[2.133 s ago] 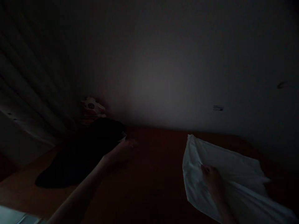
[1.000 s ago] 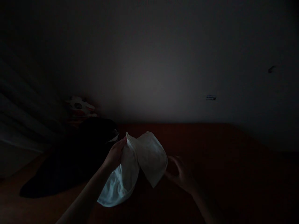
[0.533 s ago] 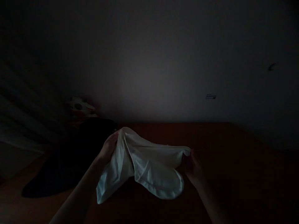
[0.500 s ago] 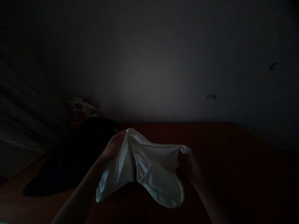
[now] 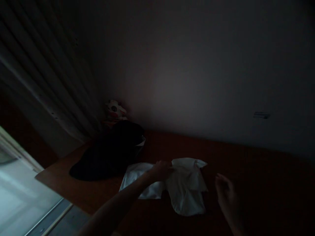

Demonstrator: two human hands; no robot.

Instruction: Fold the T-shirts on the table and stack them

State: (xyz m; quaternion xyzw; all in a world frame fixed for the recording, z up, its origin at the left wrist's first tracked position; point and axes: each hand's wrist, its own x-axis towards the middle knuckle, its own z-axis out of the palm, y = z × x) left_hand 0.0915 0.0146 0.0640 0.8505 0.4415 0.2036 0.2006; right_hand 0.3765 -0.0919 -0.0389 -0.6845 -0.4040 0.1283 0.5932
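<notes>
A white, shiny cloth garment [image 5: 187, 193] lies spread and creased on the reddish-brown tabletop [image 5: 236, 167], with two wide lobes toward me. My left hand [image 5: 161, 170] is on its upper middle, the fingers closed on the fabric. To the right of the cloth, my right hand [image 5: 225, 190] is raised with bent fingers apart and nothing between them. The picture is dark, so fine detail of the fingers is hard to see.
A dark heap of cloth [image 5: 108, 154] lies left of the garment, with a white and red plush toy [image 5: 115, 109] behind it. A curtain [image 5: 49, 72] hangs at the left, and a pale wall [image 5: 184, 75] rises behind the table.
The white cloth has gone from being held up between both hands to lying on the table. My right hand has let go and moved away from it. The view has turned left.
</notes>
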